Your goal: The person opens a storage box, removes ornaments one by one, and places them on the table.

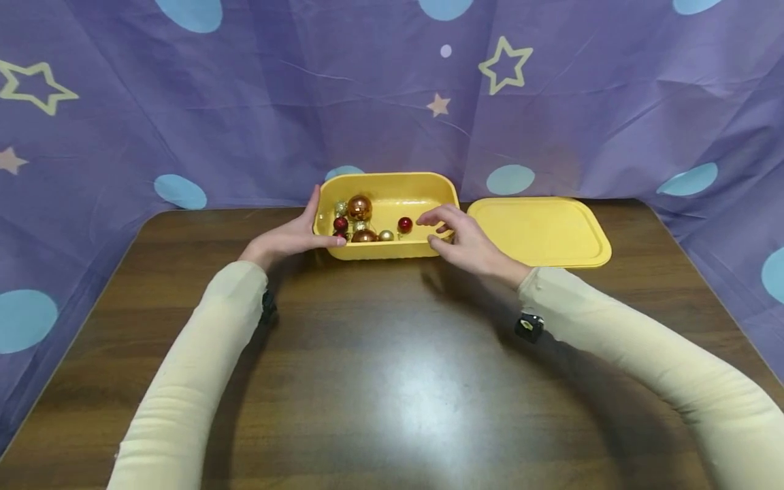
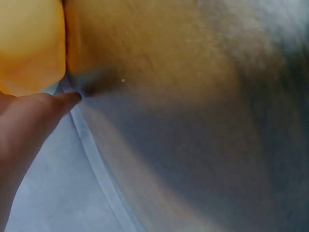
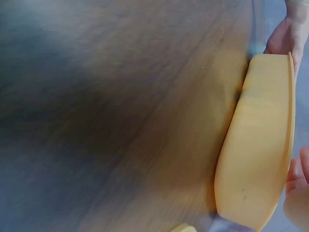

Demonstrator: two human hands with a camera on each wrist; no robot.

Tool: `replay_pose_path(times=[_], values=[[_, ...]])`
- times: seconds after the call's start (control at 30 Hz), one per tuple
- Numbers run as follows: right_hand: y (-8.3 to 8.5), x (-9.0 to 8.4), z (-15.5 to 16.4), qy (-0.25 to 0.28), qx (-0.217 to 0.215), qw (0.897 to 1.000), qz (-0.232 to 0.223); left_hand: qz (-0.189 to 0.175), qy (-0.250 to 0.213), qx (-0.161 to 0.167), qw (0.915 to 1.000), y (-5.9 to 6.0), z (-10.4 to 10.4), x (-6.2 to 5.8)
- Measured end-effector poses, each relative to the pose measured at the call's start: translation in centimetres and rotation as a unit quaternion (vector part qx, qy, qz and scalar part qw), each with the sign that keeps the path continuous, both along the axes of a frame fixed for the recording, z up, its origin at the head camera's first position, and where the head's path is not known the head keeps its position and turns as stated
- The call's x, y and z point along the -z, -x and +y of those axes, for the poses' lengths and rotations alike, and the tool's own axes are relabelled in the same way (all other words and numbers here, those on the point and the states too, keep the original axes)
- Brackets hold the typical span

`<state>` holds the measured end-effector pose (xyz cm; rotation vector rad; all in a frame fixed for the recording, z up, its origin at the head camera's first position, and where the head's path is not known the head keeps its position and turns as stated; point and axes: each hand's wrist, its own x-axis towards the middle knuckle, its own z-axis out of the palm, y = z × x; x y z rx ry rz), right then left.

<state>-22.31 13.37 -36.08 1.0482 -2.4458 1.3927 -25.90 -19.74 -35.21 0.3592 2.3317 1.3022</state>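
Observation:
A yellow rectangular container (image 1: 398,251) stands near the back of the table. Several shiny bauble ornaments lie in it, mostly at its left end: a large copper bauble (image 1: 359,207), a second copper bauble (image 1: 364,236), a dark red bauble (image 1: 340,224) and a small gold bauble (image 1: 386,235). One red bauble (image 1: 405,224) sits apart, nearer the middle. My left hand (image 1: 288,239) holds the container's left end, thumb along the front rim and fingers around the side. Over the right end, my right hand (image 1: 470,246) hovers with bent, parted fingers, holding nothing.
A flat yellow lid (image 1: 542,233) lies to the right of the container, partly behind the right forearm. The brown wooden table (image 1: 367,381) reaches back to a purple curtain (image 1: 367,88) printed with stars and blue spots. Both wrist views are blurred.

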Motion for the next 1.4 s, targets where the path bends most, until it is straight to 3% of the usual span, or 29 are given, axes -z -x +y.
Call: replay_pose_path(times=[0.33,0.6,1.0,1.23,1.4], values=[[1.5,-0.5,-3.8,-0.024,-0.021,0.999,-0.043,0.011,-0.007,0.005,0.9999,-0.2,0.0,0.6],[2.4,-1.1,-6.8,-0.039,-0.026,0.992,-0.118,0.03,-0.018,-0.003,0.9994,-0.7,0.3,1.1],[3.2,-0.8,-8.4,-0.091,0.035,0.968,-0.232,0.022,-0.042,-0.006,0.9989,-0.9,0.4,1.4],[3.2,-0.7,-8.6,-0.111,0.018,0.959,-0.26,0.018,-0.043,-0.001,0.9989,-0.8,0.4,1.3],[3.4,-0.8,-8.8,-0.096,0.004,0.963,-0.25,0.017,-0.045,-0.002,0.9988,-0.9,0.4,1.1]])
